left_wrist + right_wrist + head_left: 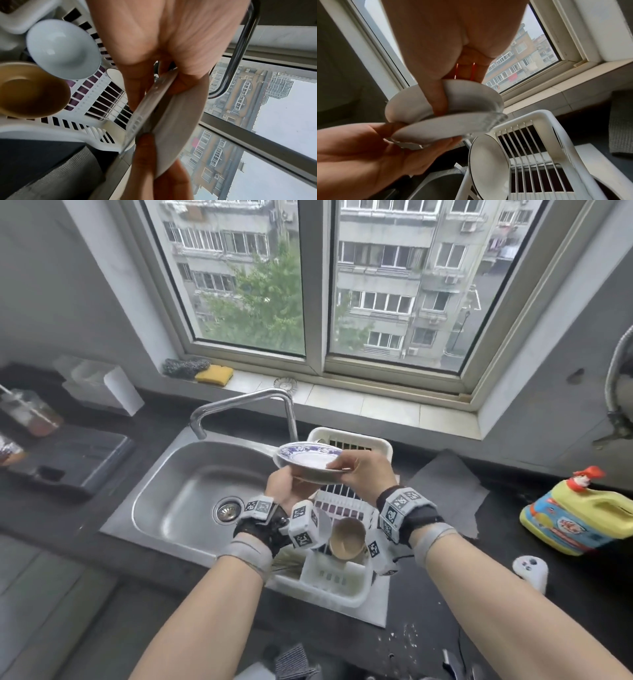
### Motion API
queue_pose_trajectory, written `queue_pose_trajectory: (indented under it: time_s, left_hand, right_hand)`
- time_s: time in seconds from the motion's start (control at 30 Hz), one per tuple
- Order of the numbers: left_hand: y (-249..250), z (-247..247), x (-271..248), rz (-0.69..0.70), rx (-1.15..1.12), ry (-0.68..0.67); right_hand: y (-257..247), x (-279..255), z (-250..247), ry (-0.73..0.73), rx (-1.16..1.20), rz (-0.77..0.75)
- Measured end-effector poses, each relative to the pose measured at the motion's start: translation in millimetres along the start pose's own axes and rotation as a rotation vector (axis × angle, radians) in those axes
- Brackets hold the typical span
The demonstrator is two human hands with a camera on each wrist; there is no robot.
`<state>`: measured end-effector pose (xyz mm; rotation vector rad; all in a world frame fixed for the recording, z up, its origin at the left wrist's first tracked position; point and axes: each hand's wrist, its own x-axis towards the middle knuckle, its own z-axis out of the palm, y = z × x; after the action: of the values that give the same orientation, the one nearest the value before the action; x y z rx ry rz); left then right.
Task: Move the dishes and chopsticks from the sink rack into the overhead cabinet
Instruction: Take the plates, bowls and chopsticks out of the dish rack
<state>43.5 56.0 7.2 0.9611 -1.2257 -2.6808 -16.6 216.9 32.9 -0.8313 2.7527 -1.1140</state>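
Both hands hold a small plate stack (308, 459) above the white sink rack (342, 580), just right of the faucet. The top plate has a blue pattern. In the right wrist view the plate stack (433, 129) shows white plates and a clear ribbed glass one (495, 120). My left hand (289, 484) supports it from below with the thumb at the rim. My right hand (346, 465) pinches the right edge, thumb (436, 97) on the underside. In the rack remain a brown bowl (347, 537), a white bowl (63, 50) and a dark-rimmed white plate (488, 166) standing upright.
The curved faucet (246, 402) rises just left of the plates over the steel sink (185, 494). A grey mat (448, 491) and a yellow detergent jug (579, 515) lie on the right counter. A black tray (78, 460) sits left. The window (315, 285) is straight ahead.
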Motion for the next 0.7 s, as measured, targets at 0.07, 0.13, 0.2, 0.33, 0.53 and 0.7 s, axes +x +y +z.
queue_pose_trajectory:
  time_s: [0.07,0.13,0.2,0.33,0.53,0.7]
  left_hand:
    - [7.5,2.3,-24.3,0.023,-0.073,0.042]
    - [17.1,-1.2,-29.8,0.032,-0.144,0.106]
    - [19.3,-5.9,-26.9,0.082,-0.173,0.180]
    - [36.9,-15.7,-28.0,0.060,-0.256,0.225]
    - [64.4,-30.1,-16.8,0.047,-0.220,0.209]
    - [74.2,-38.4,-19.4,0.056,-0.205,0.104]
  right_hand:
    - [-0.3,-0.4,8.5,0.007,0.002,0.004]
    - [-5.6,2.2,15.2,-0.002,0.030,-0.009]
    - [-13.9,6.1,20.8,-0.022,0.079,-0.038]
    - [-37.2,12.2,29.1,0.006,0.014,-0.133]
    - [-63.8,18.8,26.4,-0.085,0.039,-0.106]
    - [-62.1,31.6,29.0,0.162,0.071,0.172]
